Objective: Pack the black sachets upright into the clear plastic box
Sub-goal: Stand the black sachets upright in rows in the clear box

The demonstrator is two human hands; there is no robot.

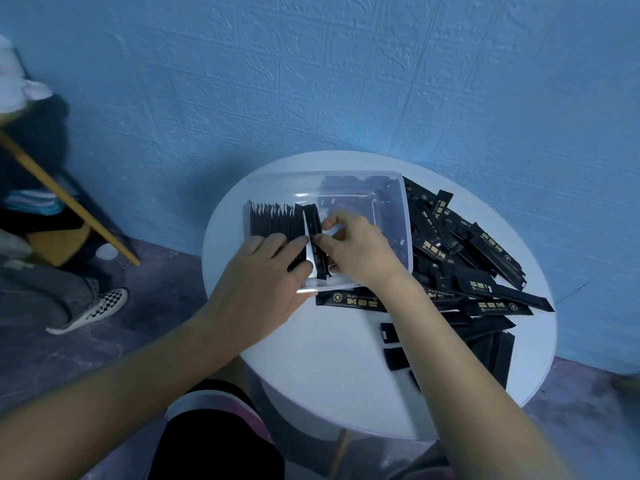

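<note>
A clear plastic box (346,178) lies on a round white table (332,375). Several black sachets (273,221) stand upright in a row along the box's left side. My left hand (263,282) rests against that row, fingers straight and pressed on the sachets. My right hand (356,251) pinches one black sachet (313,233) between thumb and fingers and holds it on edge at the right end of the row. A loose pile of black sachets (467,258) with gold print lies to the right of the box.
More sachets (393,344) lie flat near the table's front right. A blue textured wall stands behind the table. At far left is another person's leg with a checkered shoe (93,310) and a wooden stick (65,199). My knee (221,434) is below the table edge.
</note>
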